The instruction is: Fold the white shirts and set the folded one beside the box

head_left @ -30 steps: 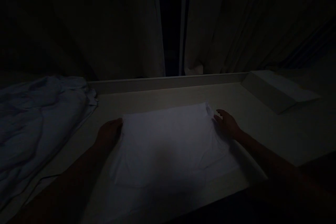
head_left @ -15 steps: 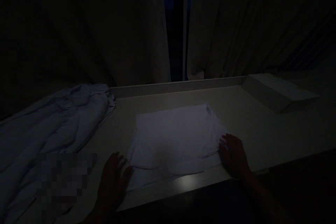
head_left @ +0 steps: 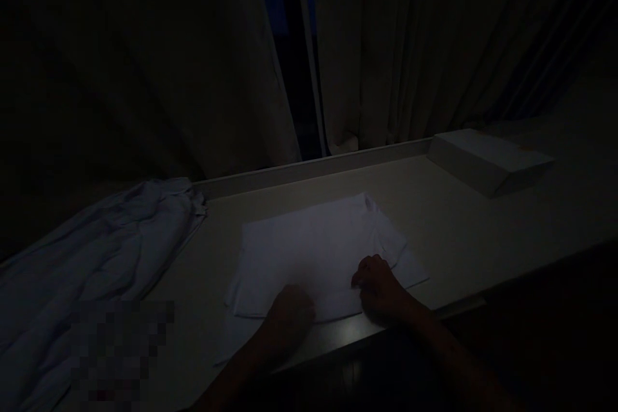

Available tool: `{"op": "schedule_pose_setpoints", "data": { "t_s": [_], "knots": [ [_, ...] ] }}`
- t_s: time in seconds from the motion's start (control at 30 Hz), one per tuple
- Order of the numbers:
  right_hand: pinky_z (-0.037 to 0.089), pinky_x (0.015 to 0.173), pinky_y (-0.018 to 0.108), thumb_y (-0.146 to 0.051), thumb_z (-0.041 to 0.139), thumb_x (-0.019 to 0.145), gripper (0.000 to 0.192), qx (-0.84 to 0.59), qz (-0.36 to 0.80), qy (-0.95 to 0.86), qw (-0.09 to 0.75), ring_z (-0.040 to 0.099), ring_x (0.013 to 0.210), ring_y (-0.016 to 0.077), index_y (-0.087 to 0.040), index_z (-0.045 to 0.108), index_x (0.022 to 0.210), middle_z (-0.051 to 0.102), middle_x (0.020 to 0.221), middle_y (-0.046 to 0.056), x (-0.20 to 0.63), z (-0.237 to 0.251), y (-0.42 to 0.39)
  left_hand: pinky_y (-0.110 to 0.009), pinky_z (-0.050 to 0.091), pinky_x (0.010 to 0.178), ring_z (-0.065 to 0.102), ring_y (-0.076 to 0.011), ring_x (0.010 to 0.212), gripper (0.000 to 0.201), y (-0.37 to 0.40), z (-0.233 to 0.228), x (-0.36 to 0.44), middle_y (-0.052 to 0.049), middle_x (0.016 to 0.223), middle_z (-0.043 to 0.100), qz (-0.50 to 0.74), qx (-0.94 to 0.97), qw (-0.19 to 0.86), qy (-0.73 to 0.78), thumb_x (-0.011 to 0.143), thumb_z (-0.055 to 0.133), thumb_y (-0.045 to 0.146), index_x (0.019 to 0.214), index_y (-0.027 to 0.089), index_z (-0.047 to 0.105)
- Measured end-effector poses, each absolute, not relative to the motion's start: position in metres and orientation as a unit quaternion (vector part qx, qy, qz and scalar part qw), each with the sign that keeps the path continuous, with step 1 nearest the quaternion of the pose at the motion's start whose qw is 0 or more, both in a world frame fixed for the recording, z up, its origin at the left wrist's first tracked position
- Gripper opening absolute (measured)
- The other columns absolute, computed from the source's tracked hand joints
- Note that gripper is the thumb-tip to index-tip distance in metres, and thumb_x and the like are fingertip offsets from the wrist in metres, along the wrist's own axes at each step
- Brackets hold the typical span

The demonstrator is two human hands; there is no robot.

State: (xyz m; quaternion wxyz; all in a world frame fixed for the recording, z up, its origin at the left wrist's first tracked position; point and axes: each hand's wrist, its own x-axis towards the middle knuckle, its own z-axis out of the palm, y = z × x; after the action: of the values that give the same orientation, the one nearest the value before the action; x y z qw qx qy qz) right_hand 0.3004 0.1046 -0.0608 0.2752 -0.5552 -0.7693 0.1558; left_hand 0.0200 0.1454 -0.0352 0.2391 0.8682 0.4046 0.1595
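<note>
The scene is very dark. A white folded garment (head_left: 313, 244) lies flat on a pale table top (head_left: 458, 219). My left hand (head_left: 290, 315) rests on the garment's near edge, fingers curled. A little to its right, my right hand (head_left: 379, 286) lies on the same near edge, fingers bent onto the cloth. Whether either hand pinches the fabric is too dark to tell.
A heap of crumpled pale cloth (head_left: 96, 257) lies at the left of the table. At the back right sits a flat white box (head_left: 487, 158). Curtains (head_left: 386, 45) hang behind the table's raised back ledge. The table's near edge runs just below my hands.
Both hands have moved inward from the garment's outer near corners to the middle of its near edge. The view has shifted slightly to the right.
</note>
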Motion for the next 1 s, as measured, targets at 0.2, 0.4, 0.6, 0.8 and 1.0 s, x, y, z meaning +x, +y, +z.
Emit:
{"op": "schedule_pose_setpoints", "data": {
  "t_s": [0.2,0.4,0.6,0.8,1.0],
  "knots": [
    [0.030,0.083,0.036,-0.006,0.055,0.064,0.035,-0.555,0.173,-0.786,0.212,0.044,0.096,0.0219,-0.022,0.069,0.091,0.056,0.096,0.005,0.300,-0.059,0.104,-0.036,0.043,0.082,0.055,-0.0196,0.083,0.022,0.151,-0.055,0.015,-0.005,0.084,0.065,0.135,0.867,0.268,0.398,0.086,0.048,0.034,0.082,0.020,0.065],
    [0.031,0.086,0.036,-0.017,0.063,0.073,0.025,-0.563,0.192,-0.777,0.203,0.043,0.100,0.0225,-0.021,0.066,0.097,0.056,0.102,0.006,0.299,-0.061,0.107,-0.036,0.044,0.079,0.058,-0.0204,0.081,0.021,0.148,-0.069,0.022,-0.005,0.080,0.066,0.201,0.818,0.271,0.466,0.085,0.050,0.033,0.073,0.021,0.064],
    [0.031,0.084,0.034,-0.015,0.057,0.082,0.016,-0.542,0.194,-0.789,0.218,0.044,0.096,0.0204,-0.021,0.068,0.092,0.057,0.098,0.006,0.301,-0.057,0.108,-0.037,0.044,0.080,0.059,-0.0220,0.084,0.022,0.141,-0.073,0.023,-0.006,0.085,0.067,0.214,0.803,0.244,0.500,0.085,0.051,0.034,0.078,0.021,0.067],
    [0.031,0.082,0.033,-0.014,0.058,0.081,0.012,-0.552,0.182,-0.790,0.196,0.045,0.094,0.0202,-0.020,0.066,0.086,0.058,0.094,0.005,0.299,-0.061,0.108,-0.037,0.044,0.080,0.059,-0.0218,0.086,0.025,0.139,-0.075,0.022,-0.006,0.086,0.067,0.217,0.806,0.238,0.496,0.088,0.048,0.036,0.081,0.023,0.068],
    [0.031,0.075,0.030,-0.011,0.043,0.091,0.017,-0.567,0.154,-0.775,0.234,0.045,0.083,0.0172,-0.018,0.057,0.096,0.058,0.091,0.005,0.297,-0.075,0.112,-0.038,0.045,0.081,0.059,-0.0219,0.087,0.020,0.138,-0.074,0.022,-0.005,0.089,0.068,0.211,0.814,0.224,0.493,0.086,0.053,0.035,0.085,0.023,0.069]
  ]
}}
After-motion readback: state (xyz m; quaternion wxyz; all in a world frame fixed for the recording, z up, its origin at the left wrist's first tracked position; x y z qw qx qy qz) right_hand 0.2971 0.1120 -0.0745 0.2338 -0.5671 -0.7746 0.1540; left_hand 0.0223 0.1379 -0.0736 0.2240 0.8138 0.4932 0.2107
